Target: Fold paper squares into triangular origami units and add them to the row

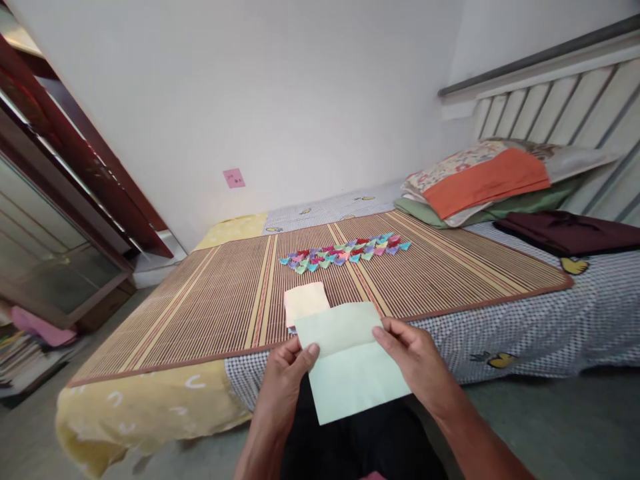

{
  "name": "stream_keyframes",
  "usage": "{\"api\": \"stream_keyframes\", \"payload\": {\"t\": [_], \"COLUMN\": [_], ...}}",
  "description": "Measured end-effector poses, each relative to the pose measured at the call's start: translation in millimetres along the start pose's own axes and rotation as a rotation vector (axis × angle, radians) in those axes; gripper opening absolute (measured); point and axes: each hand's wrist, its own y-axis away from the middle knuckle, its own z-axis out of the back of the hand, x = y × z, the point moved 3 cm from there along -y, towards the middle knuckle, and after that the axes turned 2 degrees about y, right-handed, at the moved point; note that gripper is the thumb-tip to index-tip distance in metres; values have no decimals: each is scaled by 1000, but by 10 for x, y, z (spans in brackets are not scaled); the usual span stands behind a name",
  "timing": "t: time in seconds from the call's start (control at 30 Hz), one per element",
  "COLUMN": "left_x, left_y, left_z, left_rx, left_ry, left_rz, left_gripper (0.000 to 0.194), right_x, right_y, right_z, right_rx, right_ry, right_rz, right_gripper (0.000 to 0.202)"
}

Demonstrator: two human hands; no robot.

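A pale green sheet of paper point(356, 380) with a crease across it is held up over my lap, at the near edge of the bed. My left hand point(289, 370) pinches its left edge, thumb on top. On its right edge, my right hand point(411, 347) pinches it the same way. Just behind the sheet lies a stack of paper with a cream sheet on top point(306, 301), partly covered by the green sheet. Farther back on the mat, small folded paper pieces in many colours point(345, 253) lie in staggered rows.
A striped bamboo mat point(215, 300) covers the bed. Pillows with an orange cloth point(493, 183) and a folded dark red cloth point(570, 232) are at the right. A pink note point(234, 178) is on the wall. Books and a pink item point(43, 327) stand at the left.
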Motion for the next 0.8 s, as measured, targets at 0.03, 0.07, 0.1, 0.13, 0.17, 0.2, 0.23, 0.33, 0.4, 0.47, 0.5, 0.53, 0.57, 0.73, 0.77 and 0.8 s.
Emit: {"api": "stream_keyframes", "payload": {"t": [0.03, 0.07, 0.1, 0.13, 0.17, 0.2, 0.23, 0.33, 0.4, 0.47, 0.5, 0.53, 0.57, 0.73, 0.77, 0.8], "left_x": [4, 5, 2, -4, -12, -19, -25, -41, -52, -64, -69, -74, -77, -90, -91, -91], "left_y": [0, 0, 0, 0, 1, 2, 4, 12, 18, 25, 28, 32, 36, 40, 37, 35], "left_z": [-2, -4, -6, -7, -9, -13, -20, -48, -62, -70, -72, -73, -72, -39, -29, -19], "left_rx": [13, 20, 22, 20, 21, 28, 39, 72, 60, 33, 24, 19, 20, 31, 29, 26], "left_ry": [1, 2, 3, 3, 3, 0, -6, -29, -30, -20, -17, -18, -24, -95, -108, -116], "left_rz": [1, -3, -12, -24, -34, -36, -33, -14, -15, -27, -33, -40, -46, -88, -97, -105], "left_gripper": [36, 34, 32, 31, 30, 31, 33, 39, 40, 40, 39, 39, 38, 32, 30, 28], "right_x": [5, 6, 6, 5, 4, 6, 9, 37, 64, 87, 96, 100, 101, 73, 70, 69], "right_y": [3, 6, 9, 12, 15, 19, 23, 33, 37, 36, 34, 33, 31, 32, 34, 38], "right_z": [9, 16, 21, 24, 27, 28, 30, 27, 17, 11, 11, 14, 18, 48, 51, 53], "right_rx": [-19, -33, -41, -45, -49, -53, -58, -68, -61, -59, -62, -67, -73, -60, -56, -53], "right_ry": [11, 15, 16, 18, 19, 21, 22, 21, 14, 3, -1, -2, -1, 5, 5, 4], "right_rz": [6, 9, 13, 16, 19, 21, 24, 29, 29, 33, 38, 40, 41, 16, 18, 19], "right_gripper": [45, 45, 45, 46, 46, 46, 46, 45, 46, 46, 46, 46, 46, 44, 45, 45]}}
